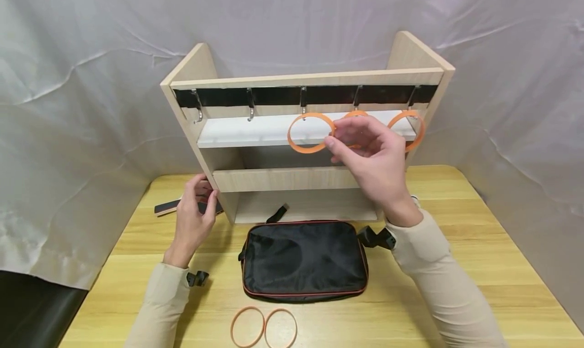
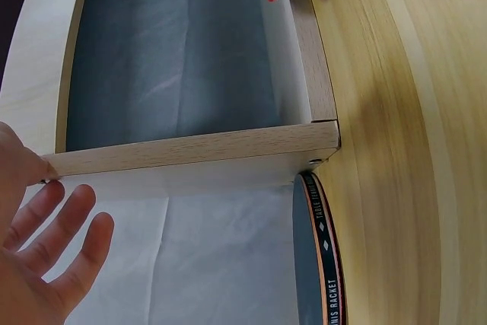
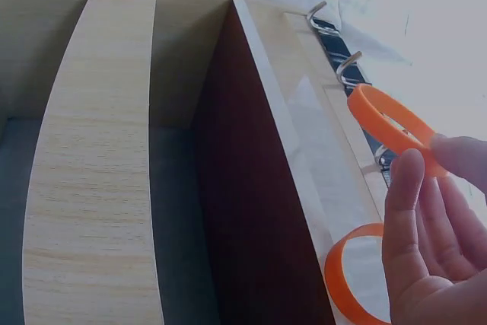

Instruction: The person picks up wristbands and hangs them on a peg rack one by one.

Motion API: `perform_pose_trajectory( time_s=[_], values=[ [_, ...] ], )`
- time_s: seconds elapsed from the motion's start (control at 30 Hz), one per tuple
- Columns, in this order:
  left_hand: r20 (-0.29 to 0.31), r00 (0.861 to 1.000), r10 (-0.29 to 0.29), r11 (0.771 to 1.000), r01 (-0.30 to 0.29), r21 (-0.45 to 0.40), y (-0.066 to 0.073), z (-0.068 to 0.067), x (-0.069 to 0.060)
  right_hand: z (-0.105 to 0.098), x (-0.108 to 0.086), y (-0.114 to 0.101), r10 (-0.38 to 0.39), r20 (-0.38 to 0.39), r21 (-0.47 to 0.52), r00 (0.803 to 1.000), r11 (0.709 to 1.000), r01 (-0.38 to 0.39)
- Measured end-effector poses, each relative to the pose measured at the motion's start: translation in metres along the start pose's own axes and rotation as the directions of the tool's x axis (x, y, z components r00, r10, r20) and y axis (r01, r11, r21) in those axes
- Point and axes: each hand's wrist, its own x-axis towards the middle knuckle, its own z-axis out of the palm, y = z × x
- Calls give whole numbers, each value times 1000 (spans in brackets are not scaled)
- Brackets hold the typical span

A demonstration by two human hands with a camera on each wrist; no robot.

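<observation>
My right hand [image 1: 380, 163] pinches an orange wristband [image 1: 295, 145] between thumb and fingers, close in front of the middle hook [image 1: 303, 97]. Whether the band touches that hook I cannot tell. On the rightmost hook hangs another orange wristband [image 1: 422, 132]; a third [image 1: 355, 113], mostly hidden behind my right hand, is at the hook beside it. My left hand [image 1: 192, 219] touches the left side panel of the wooden shelf [image 2: 198, 146], its fingers loosely bent. Two more orange wristbands [image 1: 234, 320] lie side by side at the table's front.
A black zipped bag [image 1: 303, 259] with red piping lies before the shelf. A black cable end [image 1: 277, 214] sits on the bottom board. Left of the shelf is a table tennis racket [image 2: 323, 249]. Two more hooks [image 1: 250, 105] on the left carry nothing.
</observation>
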Motion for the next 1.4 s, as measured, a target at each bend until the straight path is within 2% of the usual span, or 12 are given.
perform_pose_trajectory(
  time_s=[0.13, 0.4, 0.93, 1.4],
  values=[
    [-2, 1000, 3, 1000, -3, -5, 0, 1, 0, 2, 0, 3, -5, -26, -35, 1000, 999, 4],
    [-8, 1000, 4, 1000, -4, -7, -1, 1, 0, 5, -9, 14, -39, -73, -178, 997, 984, 25],
    [-25, 1000, 8, 1000, -8, 0, 0, 2, 0, 5, -30, 32, -52, -60, -188, 997, 981, 40],
    [-22, 1000, -4, 1000, 4, -5, 0, 2, 0, 10, -43, 43, 0, -47, -177, 999, 984, -8]
  ],
)
